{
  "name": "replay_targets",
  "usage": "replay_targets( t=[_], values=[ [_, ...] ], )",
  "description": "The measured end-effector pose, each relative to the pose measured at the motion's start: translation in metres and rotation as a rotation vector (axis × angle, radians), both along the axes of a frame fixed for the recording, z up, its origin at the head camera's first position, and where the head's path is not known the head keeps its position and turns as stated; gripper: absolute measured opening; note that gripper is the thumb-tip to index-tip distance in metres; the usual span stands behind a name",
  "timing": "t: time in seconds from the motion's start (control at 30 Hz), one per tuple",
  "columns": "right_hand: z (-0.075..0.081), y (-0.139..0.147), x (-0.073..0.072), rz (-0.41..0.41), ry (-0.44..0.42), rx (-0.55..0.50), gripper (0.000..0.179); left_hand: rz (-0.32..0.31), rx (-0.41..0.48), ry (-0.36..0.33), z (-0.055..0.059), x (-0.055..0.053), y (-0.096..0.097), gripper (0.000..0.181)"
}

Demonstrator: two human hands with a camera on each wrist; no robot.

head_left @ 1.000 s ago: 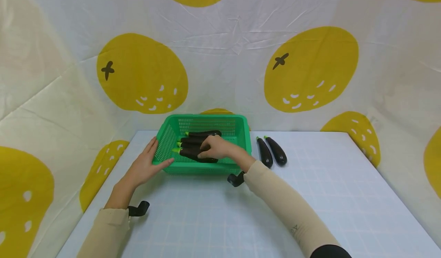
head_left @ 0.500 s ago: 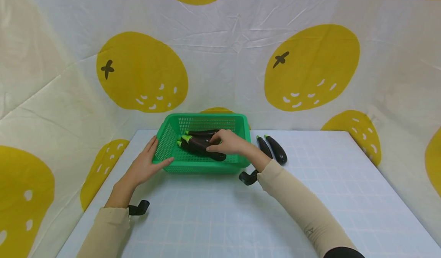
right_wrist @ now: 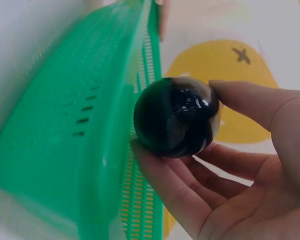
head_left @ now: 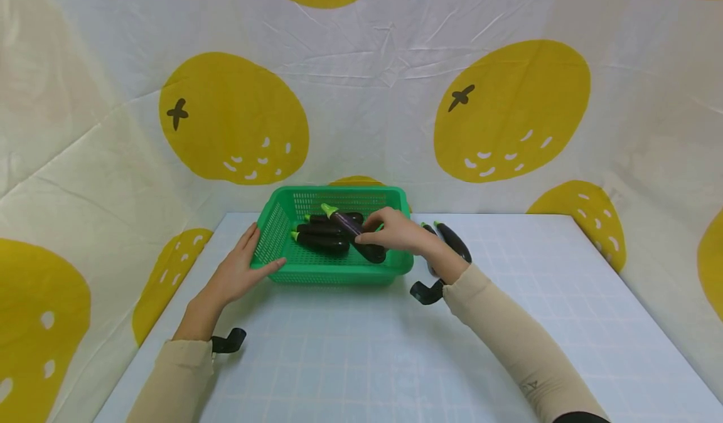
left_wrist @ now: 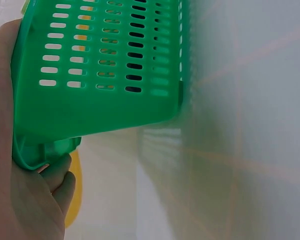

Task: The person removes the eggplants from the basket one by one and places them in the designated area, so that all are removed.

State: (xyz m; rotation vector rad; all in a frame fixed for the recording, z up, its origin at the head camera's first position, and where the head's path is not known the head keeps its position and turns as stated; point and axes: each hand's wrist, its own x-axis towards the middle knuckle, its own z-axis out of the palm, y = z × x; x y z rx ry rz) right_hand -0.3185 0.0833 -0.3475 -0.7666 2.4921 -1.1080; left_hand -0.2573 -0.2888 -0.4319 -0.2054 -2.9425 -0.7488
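The right hand (head_left: 392,230) pinches a shiny, dark purple eggplant (head_left: 346,224), tilted with its green top up, over the green plastic basket with holes (head_left: 327,276); touching or not is hard to tell. The left hand (head_left: 234,275), thumb and fingers spread, rests on its rim. The pale blue checked table (head_left: 339,348) spreads wide below both hands. Only the right wrist view shows the eggplant's round end.

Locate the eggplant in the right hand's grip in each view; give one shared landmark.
Head: held eggplant near picture centre, green end tilted upper left.
Left wrist: can't be made out; dark slots in the green basket don't settle it.
Right wrist: held eggplant just right of centre, round end toward camera.
Shared landmark: green basket.
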Motion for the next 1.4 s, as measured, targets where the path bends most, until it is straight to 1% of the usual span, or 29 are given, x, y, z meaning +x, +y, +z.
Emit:
replay_targets(
  t=[0.13, 0.37, 0.6, 1.0, 1.17, 1.4],
  values=[
    [0.006, 0.011, 0.002, -0.021, 0.009, -0.012, 0.042, 0.0, -0.002, 0.007, 0.0, 0.0, 0.0, 0.112],
    [0.012, 0.035, 0.004, -0.045, 0.032, -0.034, 0.043, 0.001, 0.0, 0.0, 0.0, 0.001, 0.0, 0.111],
    [0.015, 0.066, 0.006, -0.076, 0.08, -0.01, 0.036, -0.005, -0.007, 0.001, 0.0, 0.0, 0.0, 0.112],
    [0.004, 0.113, 0.004, -0.192, 0.089, 0.087, 0.045, 0.001, 0.001, -0.001, 0.001, 0.003, 0.0, 0.111],
    [-0.004, 0.133, 0.002, -0.242, 0.092, 0.124, 0.048, -0.003, -0.002, -0.008, 0.001, 0.004, 0.0, 0.111],
    [-0.015, 0.161, -0.002, -0.309, 0.111, 0.183, 0.054, -0.003, -0.002, 0.004, 0.0, 0.003, 0.001, 0.111]
  ],
)
